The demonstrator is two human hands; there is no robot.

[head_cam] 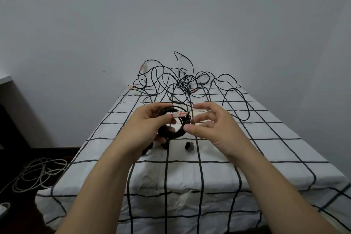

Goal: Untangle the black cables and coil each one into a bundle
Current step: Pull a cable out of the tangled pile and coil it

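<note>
One coil point(171, 129) of black cable sits in the left hand point(150, 125), fingers curled through it and pinching its tagged end point(177, 114) across the loops, probably so the bundle cannot spring apart. Just right of the coil the right hand point(210, 127) hovers half-curled, thumb at the rim (whether it grips, I cannot tell). Beyond the coil, the unsorted tangle point(182, 83) sprawls on the checked surface point(266, 138).
</note>
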